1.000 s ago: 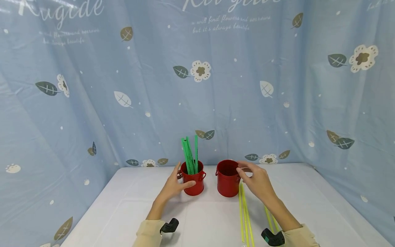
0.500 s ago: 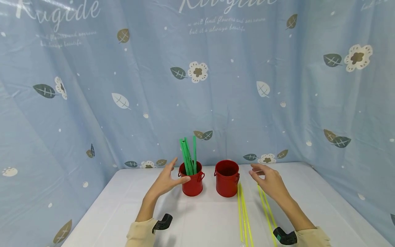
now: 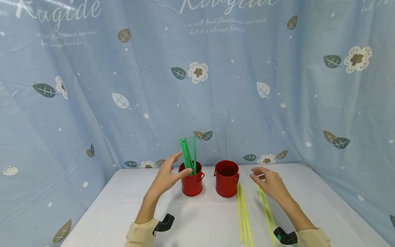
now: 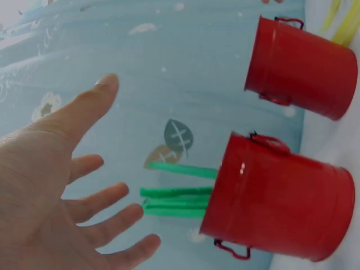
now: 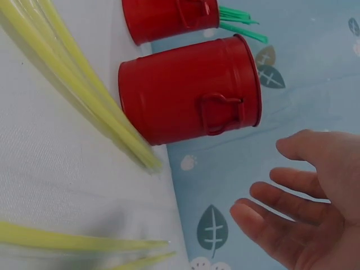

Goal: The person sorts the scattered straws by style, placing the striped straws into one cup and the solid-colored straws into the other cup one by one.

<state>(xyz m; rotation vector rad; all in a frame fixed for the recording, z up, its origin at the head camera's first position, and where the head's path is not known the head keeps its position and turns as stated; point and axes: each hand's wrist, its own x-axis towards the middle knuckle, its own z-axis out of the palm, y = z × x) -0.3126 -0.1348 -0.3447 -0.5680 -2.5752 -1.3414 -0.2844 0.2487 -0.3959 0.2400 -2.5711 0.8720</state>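
Observation:
My left hand (image 3: pixel 165 179), fingers spread and thumb out, hovers by the left red bucket (image 3: pixel 192 187). It holds nothing. Several green sticks (image 4: pixel 177 205) stand in that bucket and poke above its rim; in the left wrist view the fingertips are close to their tops, and contact cannot be told. To the right is a second red bucket (image 3: pixel 226 187), with no sticks rising above its rim. My right hand (image 3: pixel 269 183) hangs loosely curled in the air to the right of this bucket, apart from it and holding nothing.
Several thin yellow sticks (image 3: pixel 243 216) lie on the white table (image 3: pixel 203 223) in front of the right bucket. More yellow sticks (image 3: pixel 267 214) lie further right, below my right forearm. A blue patterned curtain (image 3: pixel 228 103) hangs behind the table.
My right hand has left the right bucket's rim and moved right. My left hand first drew back left from its bucket, then rose toward the green sticks. The buckets stay put.

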